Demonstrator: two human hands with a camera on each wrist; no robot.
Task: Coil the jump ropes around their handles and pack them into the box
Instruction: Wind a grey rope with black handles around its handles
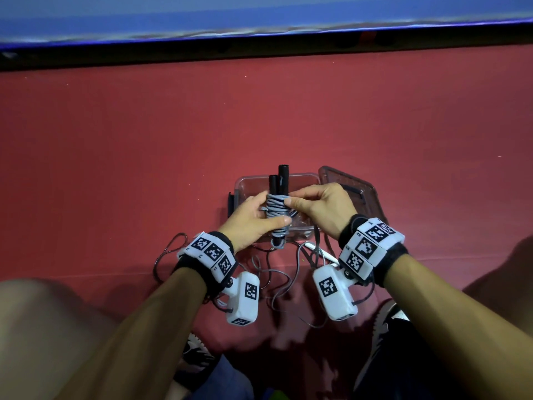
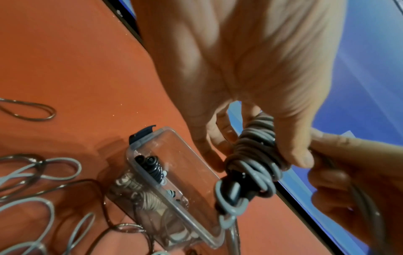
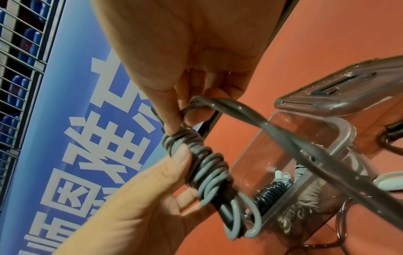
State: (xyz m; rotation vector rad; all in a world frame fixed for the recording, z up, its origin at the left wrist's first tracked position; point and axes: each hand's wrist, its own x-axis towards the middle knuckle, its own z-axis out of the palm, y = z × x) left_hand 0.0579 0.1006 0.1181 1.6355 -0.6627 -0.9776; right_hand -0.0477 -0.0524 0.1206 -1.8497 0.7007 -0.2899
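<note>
Grey rope point(image 1: 276, 210) coil gripped between both hands.

a sports hall or indoor arena: red court-type floor point(image 1: 259, 116) under the grips, beyond them a blue advertising banner point(image 3: 72, 120) with large white characters, and behind it railings point(image 3: 19, 51) with rows of blue seats point(image 3: 20, 96).

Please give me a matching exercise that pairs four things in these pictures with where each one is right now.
Things:
1. grey rope bundle
2. black coiled rope
3. lid
4. loose grey rope

Places:
A. lying on the red floor
B. inside the clear box
C. held in the left hand
D. open beside the box, behind the right hand

Pairs: 1-C, 2-B, 3-D, 4-A
</note>
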